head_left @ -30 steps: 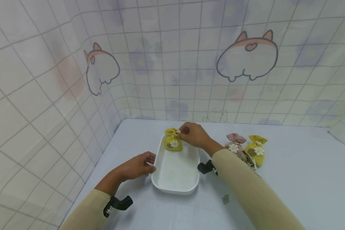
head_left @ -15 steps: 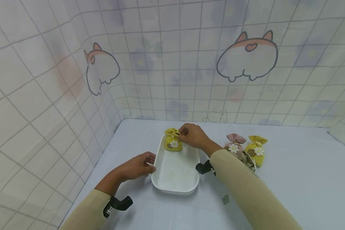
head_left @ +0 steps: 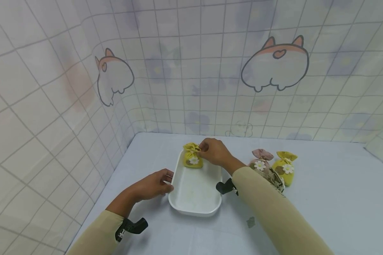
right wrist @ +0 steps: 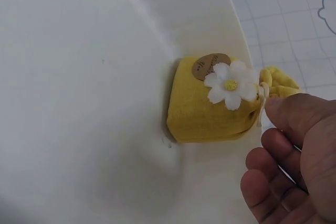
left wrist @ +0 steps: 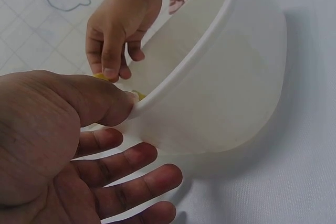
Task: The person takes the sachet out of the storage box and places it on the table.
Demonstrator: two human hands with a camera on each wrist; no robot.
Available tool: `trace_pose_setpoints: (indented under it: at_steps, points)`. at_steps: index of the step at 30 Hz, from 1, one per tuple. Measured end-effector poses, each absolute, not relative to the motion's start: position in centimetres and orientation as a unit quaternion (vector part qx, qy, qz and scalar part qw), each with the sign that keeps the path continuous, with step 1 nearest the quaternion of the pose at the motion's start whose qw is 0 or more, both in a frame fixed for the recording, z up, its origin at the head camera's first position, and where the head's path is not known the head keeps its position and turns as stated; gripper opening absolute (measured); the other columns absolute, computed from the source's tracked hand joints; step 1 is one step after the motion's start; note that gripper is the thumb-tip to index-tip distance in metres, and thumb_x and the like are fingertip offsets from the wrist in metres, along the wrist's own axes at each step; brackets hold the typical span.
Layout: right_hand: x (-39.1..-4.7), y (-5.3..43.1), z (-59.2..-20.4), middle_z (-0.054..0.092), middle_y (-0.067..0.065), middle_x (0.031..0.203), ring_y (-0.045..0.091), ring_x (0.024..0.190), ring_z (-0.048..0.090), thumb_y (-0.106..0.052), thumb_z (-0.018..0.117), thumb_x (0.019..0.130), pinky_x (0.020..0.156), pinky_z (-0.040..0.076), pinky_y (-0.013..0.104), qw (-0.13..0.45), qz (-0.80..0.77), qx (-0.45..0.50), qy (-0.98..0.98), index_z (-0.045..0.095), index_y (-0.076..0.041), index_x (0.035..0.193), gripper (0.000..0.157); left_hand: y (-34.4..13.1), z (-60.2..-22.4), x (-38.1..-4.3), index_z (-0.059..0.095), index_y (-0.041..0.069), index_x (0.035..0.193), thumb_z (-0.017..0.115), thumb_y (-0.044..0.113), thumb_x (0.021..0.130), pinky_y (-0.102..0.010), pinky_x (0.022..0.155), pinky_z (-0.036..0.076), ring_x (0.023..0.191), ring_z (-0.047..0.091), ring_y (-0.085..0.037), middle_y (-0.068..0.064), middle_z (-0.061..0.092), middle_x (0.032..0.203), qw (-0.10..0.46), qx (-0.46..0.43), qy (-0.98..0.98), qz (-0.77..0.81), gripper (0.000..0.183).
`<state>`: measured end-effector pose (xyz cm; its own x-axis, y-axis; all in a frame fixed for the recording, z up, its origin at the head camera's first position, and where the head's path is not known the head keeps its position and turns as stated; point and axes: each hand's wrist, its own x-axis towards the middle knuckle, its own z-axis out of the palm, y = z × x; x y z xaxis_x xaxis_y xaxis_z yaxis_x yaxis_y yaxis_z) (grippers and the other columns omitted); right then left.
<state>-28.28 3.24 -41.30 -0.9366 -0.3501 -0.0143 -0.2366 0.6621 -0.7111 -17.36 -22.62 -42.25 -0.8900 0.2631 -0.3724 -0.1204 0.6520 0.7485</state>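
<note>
A yellow drawstring pouch (right wrist: pixel 210 103) with a white flower and a brown tag sits inside the far left corner of a white tray (head_left: pixel 196 193). At its gathered neck, my right hand (head_left: pixel 215 151) pinches the cloth near the cord; the thumb shows in the right wrist view, with the other fingers loosely bent below. My left hand (head_left: pixel 153 185) is at the tray's left side, its thumb touching the rim in the left wrist view. The other left fingers lie spread and fairly straight along the outer wall.
Right of the tray, partly behind the right sleeve, lie a pink pouch (head_left: pixel 262 159), a second yellow pouch (head_left: pixel 284 169) and a brownish pouch (head_left: pixel 274 178). A small grey-green patch (head_left: pixel 250 222) marks the white tabletop (head_left: pixel 332 198). Patterned curtains (head_left: pixel 210 88) stand behind and at left.
The right forearm has shifted very slightly left and down. Both hands otherwise stay in place, and the yellow pouch remains in the same corner of the tray.
</note>
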Motion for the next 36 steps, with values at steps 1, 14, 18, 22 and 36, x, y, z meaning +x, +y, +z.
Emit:
trace_pose_setpoints:
  at_steps: [1,14,18,22,36]
  points:
    - [-28.2,3.3,-41.3,0.067,0.001,0.101,0.019,0.096,0.063,-0.024,0.076,0.094,0.084,0.054,0.036,0.074,-0.378,-0.162,0.909,0.069,-0.010,0.112,0.024,-22.6,-42.3,-17.4,0.056,0.012,0.134,0.073,0.019,0.096,-0.041,0.090,0.056,0.110,0.064,-0.021,-0.004,0.063,0.130,0.232,0.040,0.879,0.415,0.043]
    - [-28.2,3.6,-41.2,0.067,-0.001,0.093,0.019,0.088,0.061,-0.023,0.069,0.097,0.077,0.054,0.034,0.042,-0.377,-0.179,0.908,0.070,-0.014,0.097,0.009,-22.5,-42.4,-17.3,0.057,0.012,0.134,0.073,0.019,0.096,-0.041,0.089,0.056,0.109,0.064,-0.021,-0.004,0.063,0.129,0.231,0.042,0.879,0.415,0.042]
    - [-28.0,3.9,-40.7,0.067,-0.001,0.090,0.019,0.085,0.061,-0.022,0.068,0.096,0.075,0.053,0.034,0.040,-0.378,-0.187,0.906,0.069,-0.014,0.094,0.008,-22.6,-42.6,-17.4,0.057,0.013,0.133,0.075,0.020,0.095,-0.041,0.089,0.056,0.109,0.064,-0.020,-0.003,0.063,0.129,0.232,0.039,0.880,0.414,0.043]
    - [-27.7,4.3,-40.2,0.067,-0.001,0.089,0.019,0.084,0.061,-0.021,0.067,0.095,0.073,0.053,0.034,0.036,-0.383,-0.192,0.903,0.069,-0.014,0.093,0.007,-22.6,-42.4,-17.3,0.057,0.014,0.133,0.075,0.021,0.095,-0.041,0.090,0.056,0.109,0.064,-0.020,-0.003,0.063,0.129,0.232,0.039,0.881,0.412,0.043]
    - [-27.3,5.2,-39.2,0.067,0.000,0.092,0.020,0.088,0.062,-0.020,0.068,0.095,0.075,0.055,0.035,0.029,-0.397,-0.192,0.897,0.069,-0.015,0.096,0.005,-22.7,-42.2,-17.4,0.057,0.015,0.133,0.075,0.021,0.095,-0.042,0.090,0.056,0.109,0.064,-0.020,-0.002,0.063,0.129,0.231,0.041,0.882,0.410,0.042]
